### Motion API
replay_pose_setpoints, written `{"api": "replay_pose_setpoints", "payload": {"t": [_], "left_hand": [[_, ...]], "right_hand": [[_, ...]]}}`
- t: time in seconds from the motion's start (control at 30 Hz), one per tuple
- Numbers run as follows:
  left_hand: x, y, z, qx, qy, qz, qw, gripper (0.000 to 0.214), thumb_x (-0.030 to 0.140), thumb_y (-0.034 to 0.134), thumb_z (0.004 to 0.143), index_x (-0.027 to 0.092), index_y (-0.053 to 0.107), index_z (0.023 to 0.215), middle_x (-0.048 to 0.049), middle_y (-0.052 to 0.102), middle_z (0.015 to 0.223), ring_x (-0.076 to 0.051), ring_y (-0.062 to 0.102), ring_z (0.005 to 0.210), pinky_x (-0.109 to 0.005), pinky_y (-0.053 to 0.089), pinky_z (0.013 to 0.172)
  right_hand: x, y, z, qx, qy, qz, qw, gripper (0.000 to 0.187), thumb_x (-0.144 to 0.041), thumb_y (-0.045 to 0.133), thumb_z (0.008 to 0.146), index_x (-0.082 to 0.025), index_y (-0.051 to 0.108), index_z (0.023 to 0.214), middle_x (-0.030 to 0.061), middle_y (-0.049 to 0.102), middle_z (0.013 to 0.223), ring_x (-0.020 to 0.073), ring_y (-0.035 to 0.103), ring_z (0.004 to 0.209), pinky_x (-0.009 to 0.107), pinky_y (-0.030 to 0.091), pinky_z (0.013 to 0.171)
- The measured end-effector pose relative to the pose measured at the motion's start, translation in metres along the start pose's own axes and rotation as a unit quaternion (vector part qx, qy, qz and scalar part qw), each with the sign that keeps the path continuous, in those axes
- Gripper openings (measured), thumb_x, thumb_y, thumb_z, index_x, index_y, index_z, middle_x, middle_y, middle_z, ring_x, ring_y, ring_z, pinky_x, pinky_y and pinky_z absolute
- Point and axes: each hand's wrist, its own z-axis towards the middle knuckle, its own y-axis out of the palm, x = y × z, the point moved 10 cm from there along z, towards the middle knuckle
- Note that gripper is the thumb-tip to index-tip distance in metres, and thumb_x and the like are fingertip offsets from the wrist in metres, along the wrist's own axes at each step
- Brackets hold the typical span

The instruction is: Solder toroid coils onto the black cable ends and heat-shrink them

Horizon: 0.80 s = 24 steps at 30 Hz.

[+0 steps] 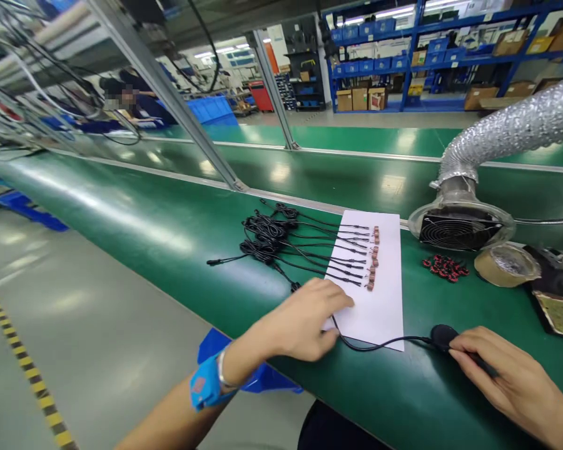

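Observation:
My left hand (314, 319) rests over the lower left edge of a white paper sheet (385, 312), thumb and index finger apart. A black cable (373, 347) runs out from beneath it to a round black disc (443, 335). My right hand (507, 369) pinches this disc at its edge, above the green bench. On the paper, several black cable ends (356, 259) lie side by side, close to a column of small copper-coloured coils (374, 257). Their cables lead left into a tangled black bundle (265, 234). My left palm hides part of the cable under it.
Small red-and-black parts (445, 267) are piled right of the paper, beside a tape roll (507, 265). A fume hood with fan (460, 228) hangs from a silver duct (511, 128). A metal post (169, 100) rises behind the cables. Another person (141, 103) sits far left.

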Motion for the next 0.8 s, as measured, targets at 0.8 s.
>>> {"api": "replay_pose_setpoints", "payload": {"t": [0.8], "left_hand": [[-0.216,-0.115,-0.12,0.249,-0.163,0.221,0.929,0.026,0.024,0.048,0.095,0.026,0.071,0.105,-0.0017,0.065,0.102,-0.022,0.058,0.095,-0.031,0.038,0.079]], "right_hand": [[-0.059,0.091,0.119,0.072,0.008,-0.13,0.989,0.016,-0.012,0.051,0.095,-0.014,0.066,0.091,0.008,0.066,0.082,0.0206,0.051,0.082,0.035,0.046,0.079]]}}
